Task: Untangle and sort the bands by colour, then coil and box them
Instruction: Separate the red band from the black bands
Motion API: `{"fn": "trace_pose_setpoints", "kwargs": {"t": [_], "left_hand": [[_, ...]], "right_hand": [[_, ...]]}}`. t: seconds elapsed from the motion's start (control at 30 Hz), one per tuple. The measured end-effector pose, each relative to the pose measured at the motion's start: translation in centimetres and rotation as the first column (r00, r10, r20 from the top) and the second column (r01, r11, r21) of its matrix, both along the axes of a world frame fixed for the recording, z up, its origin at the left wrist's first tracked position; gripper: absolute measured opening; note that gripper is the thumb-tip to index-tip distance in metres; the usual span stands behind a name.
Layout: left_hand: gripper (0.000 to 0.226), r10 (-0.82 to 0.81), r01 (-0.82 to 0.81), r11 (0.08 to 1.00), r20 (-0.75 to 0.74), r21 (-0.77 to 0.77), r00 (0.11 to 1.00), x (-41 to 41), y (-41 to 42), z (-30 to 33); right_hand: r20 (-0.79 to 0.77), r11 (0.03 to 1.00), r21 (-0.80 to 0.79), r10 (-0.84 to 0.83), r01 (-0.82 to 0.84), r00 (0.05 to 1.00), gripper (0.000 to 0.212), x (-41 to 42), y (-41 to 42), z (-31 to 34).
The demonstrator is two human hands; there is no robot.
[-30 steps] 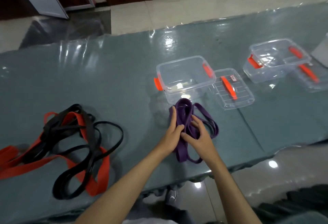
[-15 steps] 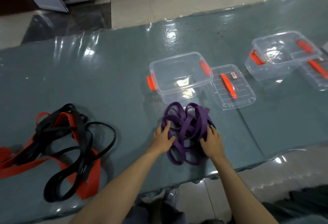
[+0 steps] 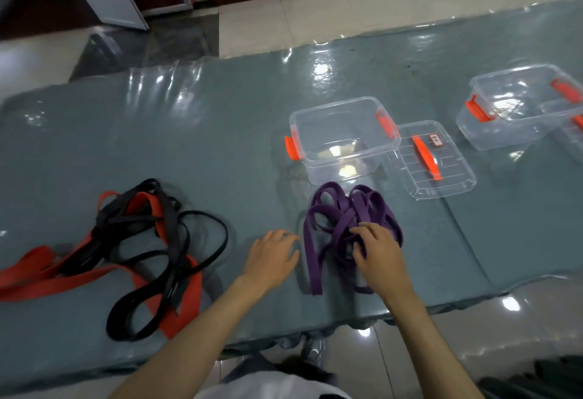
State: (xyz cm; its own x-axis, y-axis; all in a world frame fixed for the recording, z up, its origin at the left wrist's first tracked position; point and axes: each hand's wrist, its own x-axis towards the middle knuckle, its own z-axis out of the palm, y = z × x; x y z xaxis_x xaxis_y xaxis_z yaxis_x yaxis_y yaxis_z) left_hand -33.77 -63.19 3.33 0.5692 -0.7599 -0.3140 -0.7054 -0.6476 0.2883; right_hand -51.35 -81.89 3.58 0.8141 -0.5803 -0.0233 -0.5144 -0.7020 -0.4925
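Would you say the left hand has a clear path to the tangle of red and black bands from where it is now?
Probably yes. The left hand lies open on the table, holding nothing, and only bare tabletop separates it from the red and black bands on its left. The purple bands lie on its other side.

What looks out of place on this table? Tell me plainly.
Two things. The purple bands lie in a loose, springy heap under the right hand, not coiled. On the left, the red bands and black bands are still knotted together, unsorted. The clear box holds no bands.
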Motion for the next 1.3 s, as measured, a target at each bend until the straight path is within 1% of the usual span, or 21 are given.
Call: {"fn": "trace_pose_setpoints", "kwargs": {"t": [0.1, 0.23, 0.3, 0.4, 0.5, 0.57, 0.63, 0.7, 0.77, 0.83, 0.87, 0.93, 1.0, 1.07, 1.1, 1.13, 1.2, 1.23, 1.27, 1.3], "left_hand": [[0.041, 0.014, -0.02, 0.999, 0.128, 0.047, 0.992, 1.1, 3.9, 1.3], [0.039, 0.047, -0.08, 0.988, 0.238, 0.131, 0.97, 3.2, 10.4, 2.1], [0.038, 0.099, -0.134, 0.983, 0.253, 0.123, 0.962, 4.4, 13.9, 2.2], [0.033, 0.214, -0.233, 0.971, 0.239, 0.054, 0.947, 6.8, 19.2, 1.8], [0.037, 0.274, -0.295, 0.952, 0.209, 0.079, 0.939, 9.9, 24.1, 0.6], [0.039, 0.289, -0.312, 0.939, 0.164, 0.142, 0.943, 12.1, 27.0, -0.3], [0.043, 0.303, -0.312, 0.927, 0.072, 0.21, 0.95, 14.0, 29.9, -1.4], [0.051, 0.311, -0.287, 0.922, -0.055, 0.26, 0.949, 15.4, 32.3, -2.3], [0.054, 0.258, -0.215, 0.938, -0.133, 0.273, 0.957, 16.0, 34.1, -3.7], [0.052, 0.187, -0.147, 0.96, -0.151, 0.239, 0.971, 16.4, 35.3, -5.2], [0.051, 0.17, -0.132, 0.967, -0.163, 0.216, 0.972, 16.7, 35.8, -5.8], [0.048, 0.163, -0.13, 0.981, -0.245, 0.144, 0.956, 17.4, 36.6, -6.7], [0.036, 0.186, -0.183, 0.982, -0.38, 0.043, 0.906, 18.1, 37.1, -7.1], [0.024, 0.24, -0.292, 0.956, -0.511, -0.023, 0.825, 18.5, 37.1, -6.7], [0.02, 0.271, -0.358, 0.932, -0.564, -0.047, 0.78, 18.6, 37.0, -6.4], [0.018, 0.3, -0.427, 0.901, -0.608, -0.072, 0.735, 18.6, 36.8, -6.0], [0.018, 0.316, -0.533, 0.832, -0.656, -0.156, 0.685, 18.6, 36.4, -5.3], [0.018, 0.303, -0.561, 0.804, -0.677, -0.196, 0.671, 18.6, 36.1, -5.0], [0.017, 0.254, -0.564, 0.793, -0.716, -0.23, 0.65, 18.7, 35.6, -4.5], [0.013, 0.164, -0.527, 0.809, -0.76, -0.262, 0.629, 18.9, 35.1, -4.0]], "right_hand": [[-0.003, 0.988, -0.053, 0.146, -0.146, 0.989, 0.025, 2.5, 2.9, 1.0], [-0.048, 0.957, -0.058, 0.283, -0.285, 0.958, 0.026, 6.6, 7.6, 1.6], [-0.057, 0.94, -0.041, 0.336, -0.338, 0.94, 0.025, 8.6, 10.1, 1.6], [-0.102, 0.924, -0.01, 0.38, -0.383, 0.919, 0.025, 11.7, 14.1, 1.1], [-0.14, 0.914, 0.025, 0.404, -0.405, 0.904, 0.027, 14.7, 18.4, 0.1], [-0.172, 0.914, 0.055, 0.405, -0.402, 0.898, 0.026, 16.8, 21.3, -0.6], [-0.204, 0.914, 0.135, 0.404, -0.383, 0.892, 0.023, 18.7, 24.4, -1.4], [-0.227, 0.911, 0.254, 0.383, -0.325, 0.896, 0.022, 20.4, 27.3, -2.2], [-0.258, 0.912, 0.339, 0.324, -0.229, 0.91, 0.02, 21.8, 29.9, -3.0], [-0.28, 0.908, 0.395, 0.266, -0.141, 0.922, 0.011, 22.8, 32.0, -4.2], [-0.298, 0.906, 0.41, 0.246, -0.109, 0.922, 0.01, 23.2, 32.9, -4.7], [-0.337, 0.894, 0.447, 0.199, -0.03, 0.92, 0.018, 23.7, 34.5, -5.4], [-0.36, 0.874, 0.481, 0.126, 0.068, 0.924, 0.023, 24.0, 35.9, -5.9], [-0.329, 0.849, 0.503, 0.012, 0.164, 0.944, 0.029, 24.6, 37.0, -6.0], [-0.3, 0.81, 0.54, -0.068, 0.228, 0.951, 0.033, 25.0, 37.4, -5.9], [-0.274, 0.748, 0.597, -0.152, 0.291, 0.95, 0.037, 25.3, 37.7, -5.6], [-0.242, 0.564, 0.739, -0.287, 0.368, 0.927, 0.042, 25.8, 38.3, -4.9], [-0.244, 0.47, 0.796, -0.327, 0.381, 0.913, 0.042, 26.0, 38.6, -4.3], [-0.252, 0.394, 0.833, -0.357, 0.39, 0.899, 0.042, 26.3, 38.9, -3.9], [-0.255, 0.319, 0.862, -0.398, 0.394, 0.881, 0.041, 26.7, 39.0, -3.7]]}}
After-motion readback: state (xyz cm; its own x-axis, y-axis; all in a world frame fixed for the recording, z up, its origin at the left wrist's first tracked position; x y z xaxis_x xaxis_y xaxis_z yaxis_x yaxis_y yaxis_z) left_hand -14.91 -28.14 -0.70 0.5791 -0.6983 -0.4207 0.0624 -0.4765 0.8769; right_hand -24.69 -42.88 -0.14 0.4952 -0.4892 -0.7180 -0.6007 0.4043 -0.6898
